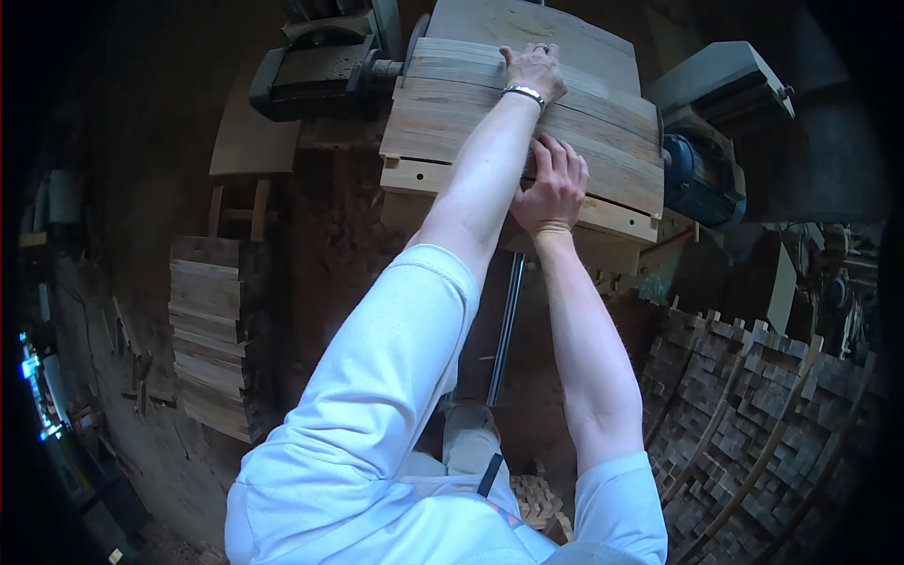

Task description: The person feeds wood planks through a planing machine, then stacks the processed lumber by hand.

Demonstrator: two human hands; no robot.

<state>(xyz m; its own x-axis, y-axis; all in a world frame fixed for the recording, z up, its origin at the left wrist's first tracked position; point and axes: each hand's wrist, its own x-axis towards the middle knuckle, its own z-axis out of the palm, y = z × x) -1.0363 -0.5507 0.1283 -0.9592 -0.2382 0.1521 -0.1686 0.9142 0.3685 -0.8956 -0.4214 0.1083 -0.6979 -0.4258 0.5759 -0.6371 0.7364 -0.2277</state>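
Several wooden boards (452, 102) lie side by side on a machine bed between two saw blades. My left hand (535, 73), with a metal band at the wrist, rests on the far boards, its fingers spread over their top. Nearer to me, my right hand (554, 185) lies over the near boards, fingers apart and pointing away from me. Its palm is by the front edge, next to a pale wooden rail (414, 176) with dark holes. Neither hand is wrapped round anything.
A motor (315, 80) stands left of the boards and a blue motor (702, 179) right of them, each beside a blade. Stacked boards (209, 330) are at the left. Piled wood blocks (744, 405) fill the lower right. Metal rails (507, 330) run below the bed.
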